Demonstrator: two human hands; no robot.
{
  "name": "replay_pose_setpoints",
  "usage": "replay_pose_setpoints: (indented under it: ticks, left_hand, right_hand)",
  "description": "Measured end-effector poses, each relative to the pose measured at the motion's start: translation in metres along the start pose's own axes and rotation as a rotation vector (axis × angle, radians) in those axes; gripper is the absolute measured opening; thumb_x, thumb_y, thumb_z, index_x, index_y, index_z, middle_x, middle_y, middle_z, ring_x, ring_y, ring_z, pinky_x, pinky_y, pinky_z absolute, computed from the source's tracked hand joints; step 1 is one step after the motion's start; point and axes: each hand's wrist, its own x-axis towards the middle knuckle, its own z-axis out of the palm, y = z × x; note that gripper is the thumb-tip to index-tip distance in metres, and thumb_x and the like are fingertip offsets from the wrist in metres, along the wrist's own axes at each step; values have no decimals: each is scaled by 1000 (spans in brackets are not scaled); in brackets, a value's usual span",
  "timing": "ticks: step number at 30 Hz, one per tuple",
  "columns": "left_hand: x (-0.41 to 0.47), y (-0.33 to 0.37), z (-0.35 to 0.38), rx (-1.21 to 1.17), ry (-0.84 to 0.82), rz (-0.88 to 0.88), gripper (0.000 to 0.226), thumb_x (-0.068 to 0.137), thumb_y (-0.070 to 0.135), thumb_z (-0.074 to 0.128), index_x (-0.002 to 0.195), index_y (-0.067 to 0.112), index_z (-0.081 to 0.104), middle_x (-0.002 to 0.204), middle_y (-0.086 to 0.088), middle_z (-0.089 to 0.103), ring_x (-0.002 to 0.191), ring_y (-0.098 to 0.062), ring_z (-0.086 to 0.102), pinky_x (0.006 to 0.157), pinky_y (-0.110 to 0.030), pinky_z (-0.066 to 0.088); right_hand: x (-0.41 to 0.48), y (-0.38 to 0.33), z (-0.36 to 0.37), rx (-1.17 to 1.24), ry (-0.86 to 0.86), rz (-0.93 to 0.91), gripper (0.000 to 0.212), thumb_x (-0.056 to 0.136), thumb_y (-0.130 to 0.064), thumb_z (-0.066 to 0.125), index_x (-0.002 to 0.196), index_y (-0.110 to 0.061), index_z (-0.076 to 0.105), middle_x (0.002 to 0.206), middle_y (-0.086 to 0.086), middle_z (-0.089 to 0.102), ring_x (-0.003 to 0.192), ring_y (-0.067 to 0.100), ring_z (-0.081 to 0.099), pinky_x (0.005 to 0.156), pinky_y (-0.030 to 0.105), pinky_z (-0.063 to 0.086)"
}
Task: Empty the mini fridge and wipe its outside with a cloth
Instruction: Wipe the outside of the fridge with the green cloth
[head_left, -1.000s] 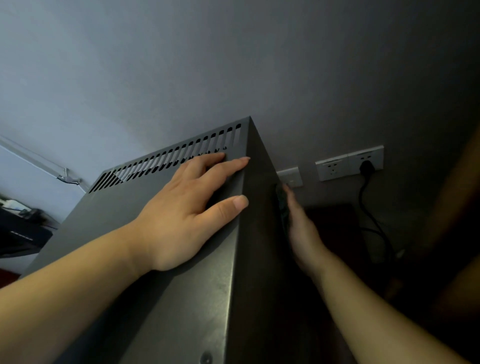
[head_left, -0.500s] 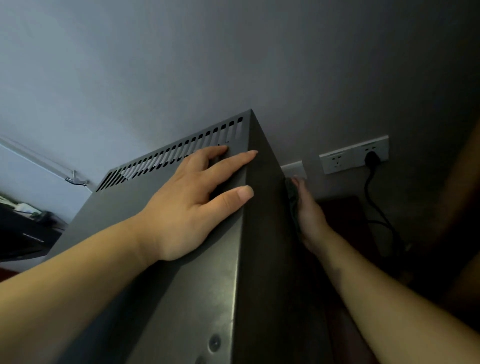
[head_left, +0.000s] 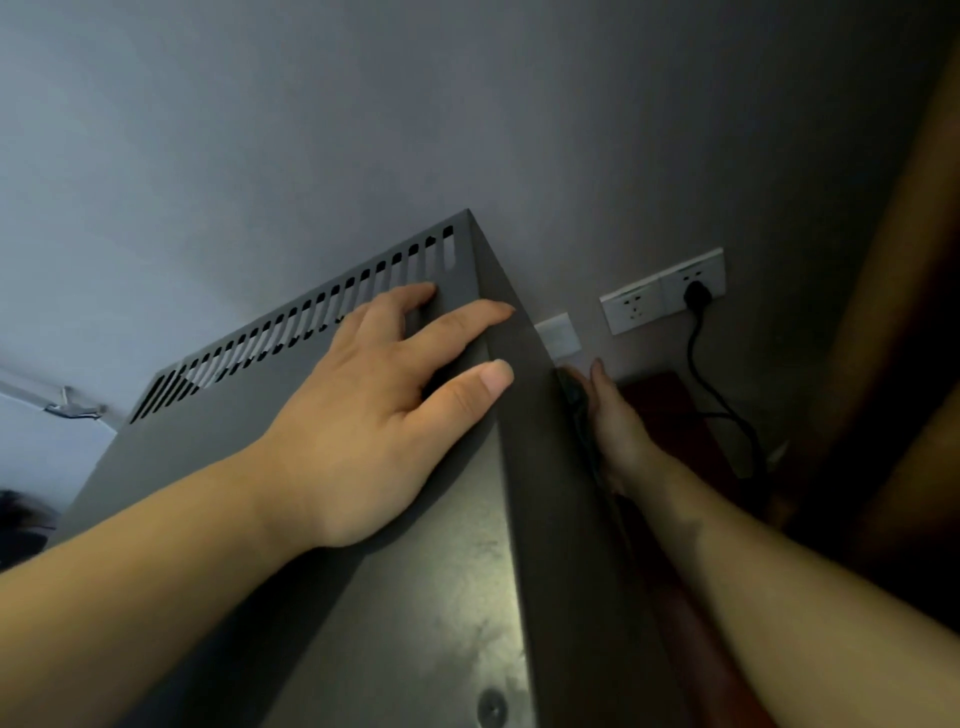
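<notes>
The mini fridge (head_left: 415, 597) is a dark grey metal box with a row of vent slots along its rear top edge. My left hand (head_left: 363, 415) lies flat on the top near the rear right corner, fingers straight and fingertips at the right edge. My right hand (head_left: 618, 431) reaches down the fridge's right side wall near the back, fingers straight. It presses a dark cloth (head_left: 575, 395) against that wall. Only a narrow strip of the cloth shows between palm and metal. The fridge door and inside are out of view.
A grey wall stands close behind the fridge. On it are a white switch (head_left: 558, 335) and a double socket (head_left: 662, 291) with a black plug and cable (head_left: 698, 296) hanging down. A reddish wooden surface (head_left: 670, 410) lies right of the fridge, beside a brown wooden frame (head_left: 893, 312).
My right hand with the cloth has slid along the fridge's side wall toward the rear corner. My left hand has stayed flat on the top.
</notes>
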Motion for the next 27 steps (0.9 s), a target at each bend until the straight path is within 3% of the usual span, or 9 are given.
replay_pose_setpoints:
  ticks: [4, 6, 8, 12, 15, 18, 21, 25, 27]
  left_hand:
    - [0, -1, 1, -10, 13, 6, 58, 78, 83, 21, 136, 75, 24, 156, 23, 16, 149, -1, 8, 118, -35, 17]
    - [0, 0, 1, -12, 15, 6, 59, 77, 83, 21, 135, 75, 24, 155, 25, 16, 148, 0, 8, 117, -35, 17]
    - [1, 0, 1, -20, 22, 8, 58, 77, 83, 22, 135, 75, 25, 155, 25, 17, 149, -1, 9, 119, -35, 17]
    - [0, 0, 2, -26, 29, 7, 57, 78, 81, 24, 135, 74, 27, 155, 24, 18, 148, 0, 9, 115, -31, 17]
    - [0, 0, 2, -39, 26, 3, 57, 77, 82, 24, 134, 75, 27, 155, 24, 19, 148, 0, 11, 118, -33, 18]
    - [0, 0, 2, -47, 29, 4, 57, 77, 82, 25, 134, 75, 27, 154, 24, 19, 148, 0, 11, 119, -36, 18]
    - [0, 0, 2, -49, 35, 4, 56, 78, 81, 26, 134, 75, 28, 154, 24, 20, 147, 1, 12, 117, -34, 18]
    - [1, -1, 2, -46, 43, 4, 56, 79, 80, 27, 134, 74, 30, 153, 21, 24, 147, -1, 15, 117, -35, 19]
    - [1, -2, 2, -50, 52, 9, 54, 79, 80, 27, 133, 74, 32, 153, 19, 25, 147, -1, 16, 118, -36, 19]
  right_hand:
    - [-49, 45, -16, 47, 126, 130, 87, 64, -92, 58, 131, -38, 65, 138, -4, 63, 126, 18, 59, 117, 44, 35]
    - [-59, 52, -19, 87, 162, 198, 72, 83, -82, 49, 125, -27, 70, 125, 2, 71, 117, 23, 66, 111, 44, 43]
    - [-46, 38, -16, 114, 98, 213, 65, 92, -76, 38, 122, -27, 69, 126, 2, 70, 119, 22, 63, 112, 43, 40]
    - [-9, -6, 6, 60, 45, 60, 88, 66, -99, 43, 135, -47, 57, 149, -7, 51, 141, 21, 43, 123, 49, 19]
    - [2, 2, -1, 65, 81, 48, 94, 58, -100, 50, 133, -44, 61, 146, -4, 56, 134, 23, 50, 121, 50, 26]
    - [-30, 32, -17, 103, 137, 78, 81, 72, -89, 53, 132, -36, 65, 138, -5, 63, 127, 19, 58, 117, 44, 35]
    - [-91, 40, -9, 132, 154, 133, 74, 79, -79, 55, 133, -30, 65, 135, -6, 65, 128, 17, 58, 120, 42, 32]
    - [-150, 45, -5, -5, 282, 193, 29, 103, -51, 43, 116, -37, 64, 118, -2, 63, 114, 18, 55, 107, 31, 35]
    - [-156, 48, -8, -31, 314, 234, 48, 103, -53, 39, 136, -23, 57, 126, 4, 60, 110, 20, 53, 104, 31, 35]
